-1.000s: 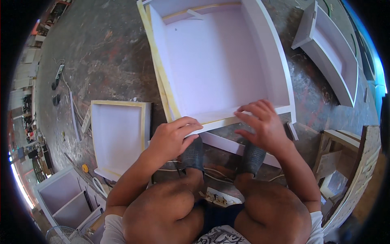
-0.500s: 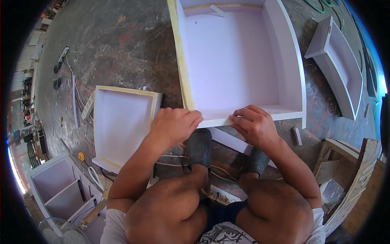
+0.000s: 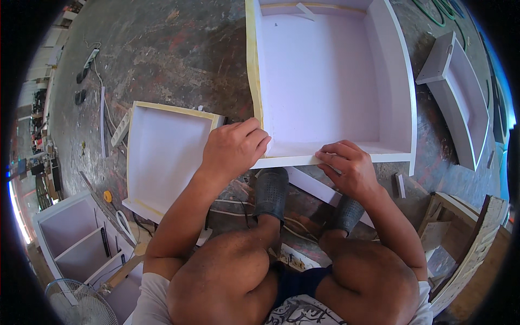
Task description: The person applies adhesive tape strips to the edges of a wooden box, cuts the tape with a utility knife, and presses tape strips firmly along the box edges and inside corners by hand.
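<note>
A large, shallow white box, like a cabinet or drawer carcass, lies open side up in front of me. Its left rim carries a yellowish edge; the near rim is white. My left hand is closed over the near left corner, fingers bent around the rim. With thumb and fingertips pinched, my right hand grips the near rim, right of its middle. Both palms face down, and the undersides of the fingers are partly hidden. A thin white offcut lies inside the box at the far end.
A smaller white box with yellowish edges stands left. A curved white unit lies right, a wooden frame at lower right. Lower left are a white shelf cabinet and a fan. A power strip lies beside the smaller box.
My left hand has shifted from the near rim up onto the left rim at the corner. My right hand still pinches the near rim. The large box sits slightly further right in view.
</note>
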Motion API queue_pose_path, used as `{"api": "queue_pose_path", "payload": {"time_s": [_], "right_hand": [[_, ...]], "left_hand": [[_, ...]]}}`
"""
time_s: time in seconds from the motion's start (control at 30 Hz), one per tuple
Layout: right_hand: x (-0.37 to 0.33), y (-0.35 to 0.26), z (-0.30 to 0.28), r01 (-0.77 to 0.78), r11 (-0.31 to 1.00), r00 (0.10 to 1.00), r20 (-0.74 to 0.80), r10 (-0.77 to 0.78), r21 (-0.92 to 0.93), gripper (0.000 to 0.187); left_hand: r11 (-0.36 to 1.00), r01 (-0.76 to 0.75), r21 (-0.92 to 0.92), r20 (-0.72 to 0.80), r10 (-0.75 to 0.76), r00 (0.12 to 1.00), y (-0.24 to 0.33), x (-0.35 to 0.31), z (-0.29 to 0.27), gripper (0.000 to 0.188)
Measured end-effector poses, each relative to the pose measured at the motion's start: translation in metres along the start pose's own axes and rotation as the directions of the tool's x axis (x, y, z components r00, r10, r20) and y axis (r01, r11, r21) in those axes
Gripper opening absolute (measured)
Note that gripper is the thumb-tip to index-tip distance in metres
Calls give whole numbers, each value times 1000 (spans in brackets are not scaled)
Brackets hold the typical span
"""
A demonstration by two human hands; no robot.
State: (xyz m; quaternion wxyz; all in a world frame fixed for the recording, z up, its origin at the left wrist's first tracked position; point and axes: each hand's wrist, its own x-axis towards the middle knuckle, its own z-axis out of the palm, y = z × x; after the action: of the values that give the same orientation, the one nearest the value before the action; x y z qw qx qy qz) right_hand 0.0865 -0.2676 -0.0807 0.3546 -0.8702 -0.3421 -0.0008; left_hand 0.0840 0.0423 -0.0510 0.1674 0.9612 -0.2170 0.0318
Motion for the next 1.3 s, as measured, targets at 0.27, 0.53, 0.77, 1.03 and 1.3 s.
{"api": "queue_pose_path", "payload": {"time_s": [0.27, 0.53, 0.77, 1.03, 1.3], "right_hand": [[-3, 2, 3, 13, 1000, 999, -41, -13, 2, 25], [-4, 3, 5, -1, 1000, 999, -42, 1, 7, 25], [-4, 4, 4, -13, 1000, 999, -36, 14, 19, 24], [-4, 5, 6, -1, 1000, 999, -40, 1, 5, 22], [-4, 4, 6, 8, 1000, 998, -60, -7, 7, 22]], "left_hand": [[999, 5, 50, -108, 0, 994, -13, 21, -6, 13], [943, -22, -333, -107, -14, 994, -3, 36, 7, 18], [967, -121, -225, 42, 133, 990, 16, -22, 9, 31], [978, -113, -177, -24, 110, 994, 10, -30, 19, 29], [983, -64, -172, -69, 53, 996, 20, -41, 28, 29]]}}
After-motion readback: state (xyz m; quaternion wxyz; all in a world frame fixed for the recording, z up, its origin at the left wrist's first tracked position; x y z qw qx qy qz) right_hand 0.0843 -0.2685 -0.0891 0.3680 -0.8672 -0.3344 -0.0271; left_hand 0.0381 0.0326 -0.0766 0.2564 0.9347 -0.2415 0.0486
